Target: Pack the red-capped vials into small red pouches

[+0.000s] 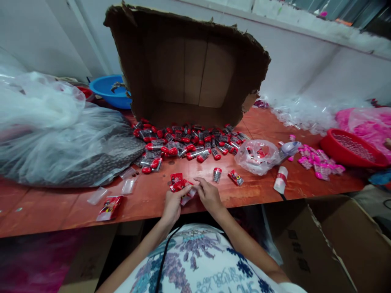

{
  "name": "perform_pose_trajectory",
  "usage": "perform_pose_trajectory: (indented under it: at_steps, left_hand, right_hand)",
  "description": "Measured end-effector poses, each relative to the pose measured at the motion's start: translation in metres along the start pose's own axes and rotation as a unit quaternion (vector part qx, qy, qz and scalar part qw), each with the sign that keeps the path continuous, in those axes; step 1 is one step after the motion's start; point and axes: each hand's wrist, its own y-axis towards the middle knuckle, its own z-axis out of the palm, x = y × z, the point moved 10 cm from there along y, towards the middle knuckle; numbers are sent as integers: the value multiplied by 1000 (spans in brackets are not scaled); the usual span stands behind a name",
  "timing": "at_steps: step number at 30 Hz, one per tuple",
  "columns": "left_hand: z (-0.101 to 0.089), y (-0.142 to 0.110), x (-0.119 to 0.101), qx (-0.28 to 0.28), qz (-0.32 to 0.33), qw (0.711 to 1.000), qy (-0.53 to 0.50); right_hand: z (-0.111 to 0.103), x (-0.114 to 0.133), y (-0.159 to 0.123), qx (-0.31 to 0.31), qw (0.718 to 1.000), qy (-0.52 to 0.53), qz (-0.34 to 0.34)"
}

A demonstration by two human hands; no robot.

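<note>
My left hand (172,203) and my right hand (209,194) meet at the front edge of the red-brown table (61,207). Together they pinch a small clear packet with red contents (184,189), the left gripping its left side, the right its right end. Just beyond lie a loose red-capped clear vial (217,174) and a red piece (236,177). A heap of red-capped vials (186,142) spills from a torn cardboard box (186,69) lying on its side behind them.
A big clear plastic bag (58,134) fills the table's left. Small empty sleeves (128,186) and a red packet (110,207) lie front left. A small bag (258,156), white tube (280,179), pink items (317,162), red basket (351,148) sit right; blue basin (110,90) behind.
</note>
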Motion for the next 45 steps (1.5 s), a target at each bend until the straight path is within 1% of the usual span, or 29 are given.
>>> perform_pose_trajectory:
  at_steps: [1, 3, 5, 6, 8, 9, 11, 13, 15, 17, 18, 20, 22, 24, 27, 30, 37, 45]
  left_hand:
    - [-2, 1, -2, -12, 2, 1000, -10]
    - [-7, 3, -6, -36, 0, 999, -35]
    - [-10, 7, -9, -44, -7, 997, -65]
    - [-11, 8, -10, -49, -13, 995, -81]
    - [-15, 10, -9, -65, -30, 991, -112]
    - [-16, 10, -9, -76, -41, 988, -126]
    - [-17, 11, -7, -87, -67, 982, -151]
    - [-15, 11, -6, -88, -85, 977, -173]
    - [-13, 11, -6, -88, -96, 974, -186]
    - [-14, 11, -7, -95, -100, 972, -192]
    - [-15, 11, -6, -99, -101, 971, -192]
    - [-16, 12, -5, -103, -98, 972, -190]
    - [-16, 13, -3, -96, -93, 974, -183]
    - [-16, 15, -2, -83, -82, 978, -175]
    - [-17, 16, -4, -77, -45, 982, -167]
    - [-19, 15, -8, -85, -20, 983, -162]
    - [-20, 14, -15, -103, -11, 982, -155]
    - [-19, 14, -15, -97, 6, 986, -135]
  right_hand:
    - [-6, -4, 2, -13, 1000, -10, 4]
    - [-28, -17, 5, -68, 996, -50, 18]
    - [-53, -34, 7, -137, 980, -133, 47]
    - [-62, -44, 7, -157, 969, -178, 71]
    - [-68, -60, 10, -151, 952, -242, 110]
    - [-65, -65, 11, -132, 951, -254, 119]
    - [-50, -67, 12, -90, 962, -232, 115]
    - [-33, -58, 9, -65, 982, -149, 95]
    - [-17, -44, 2, -60, 994, -15, 85]
    - [-4, -29, -5, -57, 988, 118, 87]
    - [1, -21, -9, -54, 981, 166, 88]
    - [8, -5, -13, -44, 972, 217, 81]
    - [9, 8, -13, -41, 972, 221, 66]
    - [7, 13, -12, -50, 976, 203, 59]
    - [1, 12, -9, -75, 980, 174, 61]
    - [-4, 10, -8, -90, 981, 164, 60]
    - [-2, 9, -9, -83, 981, 167, 60]
    - [-1, 6, -9, -87, 973, 200, 74]
